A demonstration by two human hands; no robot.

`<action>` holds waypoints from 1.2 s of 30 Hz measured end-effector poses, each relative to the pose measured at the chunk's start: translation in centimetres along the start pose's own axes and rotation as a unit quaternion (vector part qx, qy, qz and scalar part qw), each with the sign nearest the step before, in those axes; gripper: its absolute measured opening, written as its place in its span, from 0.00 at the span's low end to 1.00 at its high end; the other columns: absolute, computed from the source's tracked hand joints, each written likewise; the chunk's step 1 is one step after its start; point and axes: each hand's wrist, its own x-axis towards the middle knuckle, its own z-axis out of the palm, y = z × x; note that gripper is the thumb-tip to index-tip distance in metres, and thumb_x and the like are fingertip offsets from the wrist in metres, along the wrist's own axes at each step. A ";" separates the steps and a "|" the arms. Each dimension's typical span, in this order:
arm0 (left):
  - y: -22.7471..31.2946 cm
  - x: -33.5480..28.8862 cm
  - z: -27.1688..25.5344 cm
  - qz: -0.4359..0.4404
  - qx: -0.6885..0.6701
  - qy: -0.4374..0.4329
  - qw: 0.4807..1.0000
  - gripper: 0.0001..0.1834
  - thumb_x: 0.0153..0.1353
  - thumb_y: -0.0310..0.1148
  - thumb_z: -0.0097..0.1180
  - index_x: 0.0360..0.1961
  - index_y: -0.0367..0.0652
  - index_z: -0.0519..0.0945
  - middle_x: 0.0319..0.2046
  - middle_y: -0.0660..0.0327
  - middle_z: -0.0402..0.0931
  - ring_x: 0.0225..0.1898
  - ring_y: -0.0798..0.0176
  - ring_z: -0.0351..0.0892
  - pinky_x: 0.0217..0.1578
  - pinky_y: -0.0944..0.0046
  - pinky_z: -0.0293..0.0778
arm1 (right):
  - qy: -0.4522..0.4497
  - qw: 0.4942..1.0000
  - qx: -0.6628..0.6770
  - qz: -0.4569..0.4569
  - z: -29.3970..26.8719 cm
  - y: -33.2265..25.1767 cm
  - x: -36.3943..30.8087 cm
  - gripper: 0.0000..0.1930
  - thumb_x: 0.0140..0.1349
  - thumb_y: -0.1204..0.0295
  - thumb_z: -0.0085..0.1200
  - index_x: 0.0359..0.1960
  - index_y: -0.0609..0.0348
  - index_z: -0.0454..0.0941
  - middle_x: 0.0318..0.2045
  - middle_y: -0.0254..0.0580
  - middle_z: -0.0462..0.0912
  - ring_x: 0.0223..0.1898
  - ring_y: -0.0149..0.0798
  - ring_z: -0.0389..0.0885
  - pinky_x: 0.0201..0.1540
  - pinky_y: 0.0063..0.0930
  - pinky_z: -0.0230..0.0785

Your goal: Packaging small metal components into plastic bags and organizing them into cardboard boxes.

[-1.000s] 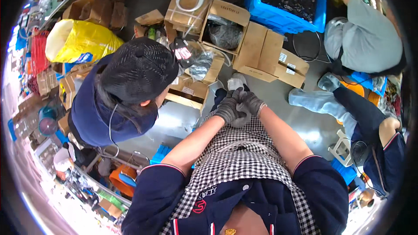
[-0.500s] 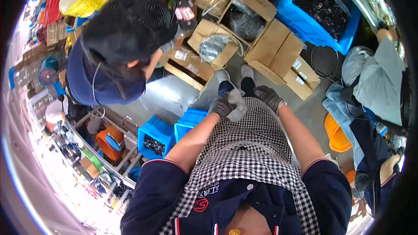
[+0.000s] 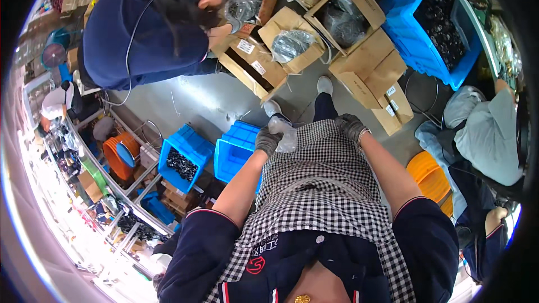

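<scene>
Got a limp, see-through plastic bag [image 3: 286, 136] up at the front left of the checked apron [image 3: 323, 191], just inside the gloved left hand [image 3: 269, 141]. Looks curled shut around one side of the bag, but can't tell how firmly, or with how much plastic bunched in the palm. Could easily slip out, at a guess: thin, slick film against a knit glove, apparently held from one side only. Might also tear from a hard pinch, or snag on the apron. Could even end up in the open blue bin [image 3: 231, 160] beside the left wrist if let go during a sideways swing. Can't make out anything inside the bag, so no idea about spills. As for pose: reaches forward and inward with the left forearm, elbow out wide, wrist fairly straight. Matches that roughly on the other side, with the gloved right hand [image 3: 351, 128] well apart from the bag, at the apron's right edge, back of the hand up, fingers bent over the cloth. Can't tell whether pinching fabric or merely resting there. Farther out, past the shoes [image 3: 271, 108], just open cartons [image 3: 368, 73] and, upper left, a stooping co-worker [image 3: 146, 33].
</scene>
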 end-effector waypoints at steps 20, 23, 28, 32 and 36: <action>-6.7 -5.4 -16.2 -0.076 -0.487 0.034 0.869 0.19 0.45 0.34 0.59 0.40 0.41 0.73 0.32 0.59 0.75 0.33 0.57 0.75 0.35 0.63 0.72 | -0.006 0.930 -0.237 -0.281 25.4 -25.3 -3.7 0.30 0.48 0.61 0.54 0.52 0.58 0.60 0.46 0.55 0.68 0.46 0.52 0.69 0.48 0.38 0.62; -9.5 -4.3 -15.8 -0.050 -0.649 -0.066 0.756 0.18 0.48 0.35 0.57 0.41 0.41 0.72 0.33 0.59 0.75 0.33 0.57 0.74 0.35 0.63 0.72 | -0.045 0.929 -0.201 -0.307 26.7 -23.4 -1.1 0.27 0.48 0.62 0.54 0.49 0.60 0.65 0.44 0.55 0.70 0.44 0.51 0.71 0.47 0.36 0.64; -10.0 -3.1 -15.1 -0.050 -0.784 -0.077 0.615 0.16 0.54 0.34 0.50 0.43 0.41 0.70 0.38 0.56 0.73 0.34 0.58 0.74 0.36 0.64 0.73 | -0.095 0.921 -0.018 -0.378 26.1 -24.6 0.0 0.19 0.50 0.63 0.52 0.40 0.61 0.70 0.36 0.51 0.74 0.38 0.49 0.73 0.43 0.35 0.66; -7.4 -3.3 -18.9 0.165 -0.406 -0.076 0.896 0.15 0.58 0.41 0.44 0.38 0.41 0.70 0.36 0.55 0.72 0.38 0.59 0.73 0.40 0.55 0.70 | -0.058 0.885 -0.137 -0.441 24.0 -30.3 -3.8 0.15 0.52 0.64 0.51 0.37 0.61 0.71 0.32 0.50 0.75 0.36 0.48 0.74 0.40 0.34 0.67; -5.0 -4.1 -18.9 0.103 -0.673 -0.117 0.723 0.13 0.59 0.40 0.43 0.37 0.41 0.71 0.36 0.56 0.73 0.38 0.59 0.73 0.41 0.55 0.71 | -0.062 0.881 -0.115 -0.456 23.3 -31.4 -4.4 0.13 0.52 0.64 0.50 0.35 0.61 0.71 0.33 0.49 0.75 0.37 0.47 0.74 0.40 0.34 0.67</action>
